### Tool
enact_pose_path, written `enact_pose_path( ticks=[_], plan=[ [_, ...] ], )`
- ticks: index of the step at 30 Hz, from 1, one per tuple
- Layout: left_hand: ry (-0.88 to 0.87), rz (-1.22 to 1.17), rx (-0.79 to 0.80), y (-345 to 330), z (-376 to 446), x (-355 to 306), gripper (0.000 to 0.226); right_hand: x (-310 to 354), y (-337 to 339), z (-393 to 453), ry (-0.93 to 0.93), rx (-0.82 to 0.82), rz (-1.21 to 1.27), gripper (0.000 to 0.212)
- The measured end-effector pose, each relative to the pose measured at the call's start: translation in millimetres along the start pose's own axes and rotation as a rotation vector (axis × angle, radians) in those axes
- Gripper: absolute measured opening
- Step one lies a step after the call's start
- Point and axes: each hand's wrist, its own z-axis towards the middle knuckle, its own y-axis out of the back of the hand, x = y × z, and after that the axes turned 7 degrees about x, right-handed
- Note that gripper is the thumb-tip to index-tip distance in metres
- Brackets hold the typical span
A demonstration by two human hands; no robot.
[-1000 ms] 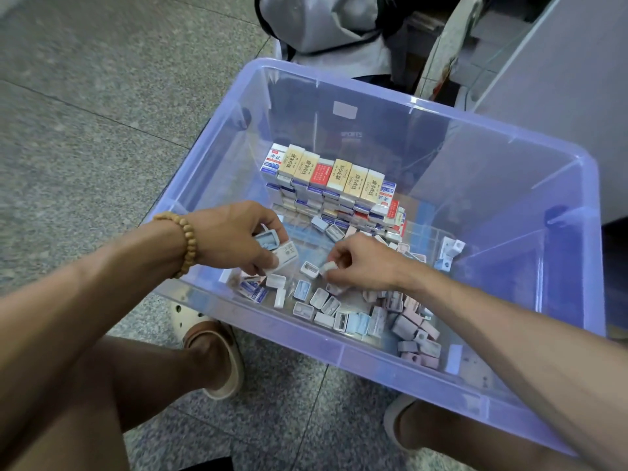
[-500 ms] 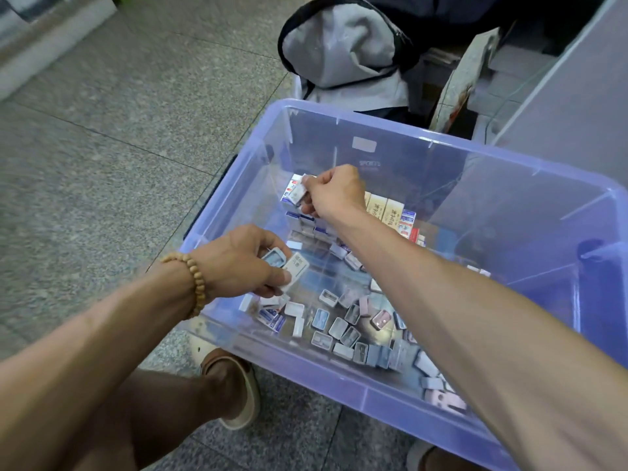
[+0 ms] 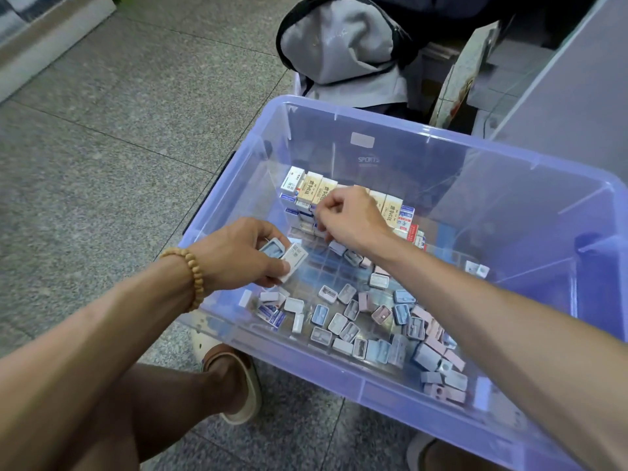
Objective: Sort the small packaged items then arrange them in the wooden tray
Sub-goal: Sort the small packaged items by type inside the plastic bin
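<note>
Left hand (image 3: 238, 254), over the near-left part of the translucent blue bin (image 3: 594, 198), pinches a white packet (image 3: 293, 261) and a blue-grey case (image 3: 272, 248), the packet's long axis tilted up-right. Right hand (image 3: 350, 217), fingers curled, reaches the stacked upright boxes (image 3: 319, 190) at the far wall; whether it holds anything cannot be told. Loose cases (image 3: 373, 321) litter the bin floor.

Translucent lilac-blue bin (image 3: 339, 375); cream, white, red and blue boxes (image 3: 321, 190) far inside; grey, pale-blue, pink cases (image 3: 377, 321) near; speckled grey floor (image 3: 102, 137); tan bead bracelet (image 3: 192, 270).
</note>
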Motion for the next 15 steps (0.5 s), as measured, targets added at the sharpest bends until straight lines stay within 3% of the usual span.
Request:
enact_pose_path(
  ticks=[4,6,9,12,14,15],
  plan=[
    [-0.088,-0.001,-0.065,4,-15,-7,0.013,-27,-19,-22,0.058,0.431,-0.305,0.013],
    [-0.134,-0.03,-0.085,7,-30,-6,0.015,-38,-33,-24,0.088,0.529,-0.453,0.015],
    [-0.163,-0.052,-0.143,12,-54,0,0.017,-40,-44,-25,0.146,0.562,-0.531,0.011],
    [-0.144,-0.109,-0.22,15,-71,8,0.016,-34,-55,-21,0.217,0.609,-0.525,0.03],
    [-0.142,-0.145,-0.242,16,-77,11,0.016,-34,-65,-14,0.278,0.492,-0.631,0.026],
    [-0.143,-0.163,-0.246,16,-79,12,0.016,-35,-69,-9,0.279,0.455,-0.704,0.038]
  ],
)
